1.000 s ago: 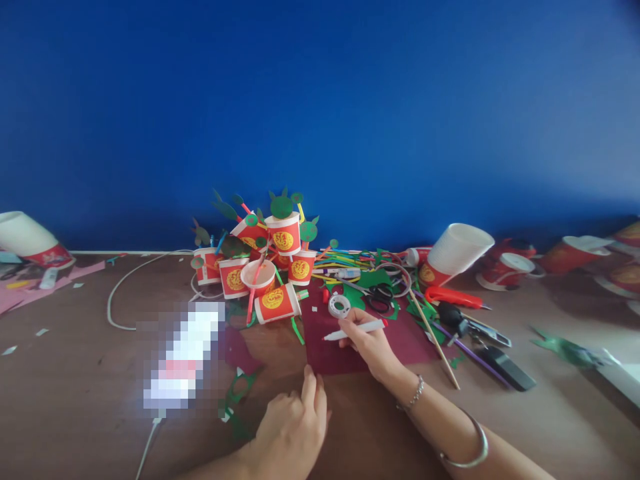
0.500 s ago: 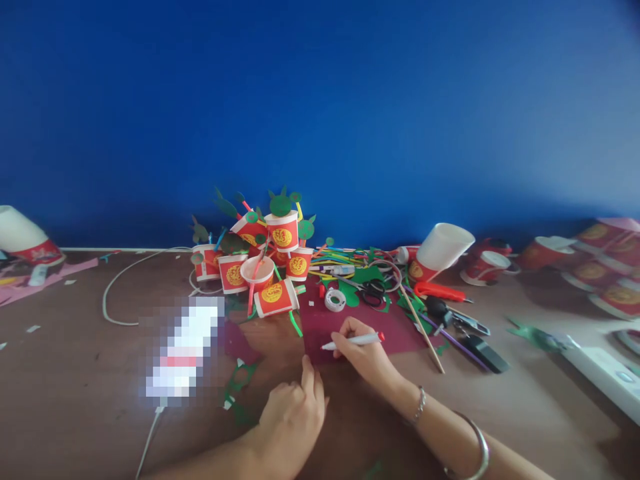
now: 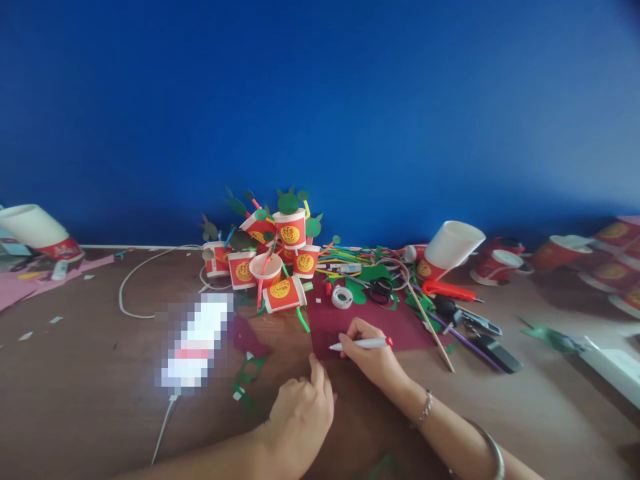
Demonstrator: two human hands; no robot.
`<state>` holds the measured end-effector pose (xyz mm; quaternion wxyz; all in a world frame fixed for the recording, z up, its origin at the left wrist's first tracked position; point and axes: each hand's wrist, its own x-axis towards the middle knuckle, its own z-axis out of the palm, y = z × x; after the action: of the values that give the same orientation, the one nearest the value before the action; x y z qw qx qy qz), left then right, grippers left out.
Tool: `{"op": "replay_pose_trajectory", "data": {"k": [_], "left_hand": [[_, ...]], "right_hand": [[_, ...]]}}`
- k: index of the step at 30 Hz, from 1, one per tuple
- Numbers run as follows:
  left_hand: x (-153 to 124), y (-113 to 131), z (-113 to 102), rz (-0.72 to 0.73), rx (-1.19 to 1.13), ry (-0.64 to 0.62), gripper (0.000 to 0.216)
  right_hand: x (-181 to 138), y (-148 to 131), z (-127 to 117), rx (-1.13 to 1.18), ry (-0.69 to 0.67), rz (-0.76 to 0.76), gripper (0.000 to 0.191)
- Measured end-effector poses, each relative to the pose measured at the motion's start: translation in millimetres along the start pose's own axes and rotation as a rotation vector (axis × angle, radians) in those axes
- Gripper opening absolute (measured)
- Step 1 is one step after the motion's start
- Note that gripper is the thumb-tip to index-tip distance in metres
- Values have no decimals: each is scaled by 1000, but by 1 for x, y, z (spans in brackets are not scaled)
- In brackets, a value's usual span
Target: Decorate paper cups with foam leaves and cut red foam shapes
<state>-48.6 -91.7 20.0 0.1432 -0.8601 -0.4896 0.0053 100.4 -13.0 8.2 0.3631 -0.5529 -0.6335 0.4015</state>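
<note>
Marker: white-barrelled, red at the rear end [image 3: 373,343]; located above the near-left part of the maroon paper [image 3: 407,325].
Marker axis: runs mostly left to right, dark tip to the left and slightly nearer the person, red end to the right.
Right hand [image 3: 373,357]: fingers pinched round the barrel near the tip; the nearer hand, being already in contact. Whether the tip touches the paper cannot be told.
Left hand [image 3: 303,407]: index finger extended to the paper's near-left edge, other fingers bent; thumb and palm hidden, so any grip cannot be told. Marker tip lies just ahead and to the right of these fingertips.
Tape roll [image 3: 345,306]: on the paper, beyond the right hand.
Scissors [image 3: 382,295]: right of the roll, among green paper scraps [image 3: 356,289].
Wooden stick [image 3: 431,328]: slanting across the paper's right side.
</note>
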Motion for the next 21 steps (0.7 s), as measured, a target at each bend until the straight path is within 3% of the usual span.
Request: {"op": "replay_pose_trajectory", "data": {"k": [21], "left_hand": [[-1, -1, 0, 11, 5, 23, 35]], "right_hand": [[-1, -1, 0, -100, 15, -36, 18]]}}
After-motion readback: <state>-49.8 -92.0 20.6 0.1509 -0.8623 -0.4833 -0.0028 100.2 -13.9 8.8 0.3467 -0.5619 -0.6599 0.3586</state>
